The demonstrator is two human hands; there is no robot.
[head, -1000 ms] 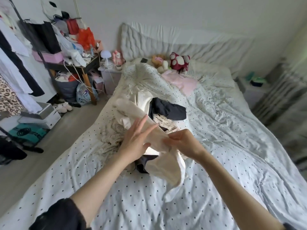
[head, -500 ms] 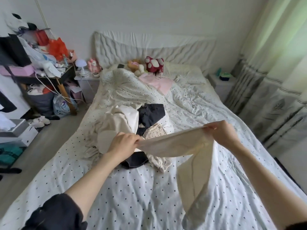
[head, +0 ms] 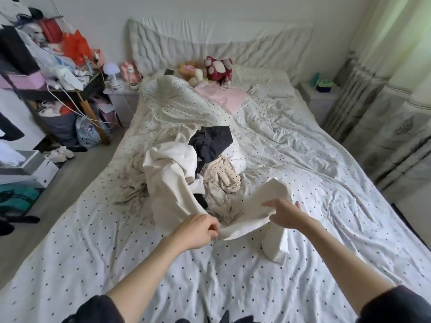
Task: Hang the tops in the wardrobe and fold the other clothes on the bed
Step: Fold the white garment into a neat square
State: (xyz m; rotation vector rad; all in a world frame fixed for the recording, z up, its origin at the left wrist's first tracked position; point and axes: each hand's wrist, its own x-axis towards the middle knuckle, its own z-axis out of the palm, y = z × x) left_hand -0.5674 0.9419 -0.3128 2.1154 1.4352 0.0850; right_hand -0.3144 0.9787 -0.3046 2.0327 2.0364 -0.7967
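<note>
With your left hand (head: pixel 198 230) pinching one end of the cream trousers (head: pixel 254 215) above the bed (head: pixel 233 276) and your right hand (head: pixel 283 212) fingers spread on them, lay both legs flat before folding.

From my seat at the remote feed I find nothing legible — no word, number, brand or sign resolves anywhere in the head view. The boxes (head: pixel 28 169) stacked on the floor at the left show plain faces at this sharpness, and any print on the bags and packets (head: pixel 70 45) heaped on the cluttered counter (head: pixel 93 83) is too blurred to make out. The dotted bed cover (head: pixel 233 276) carries a pattern only — no lettering.
</note>
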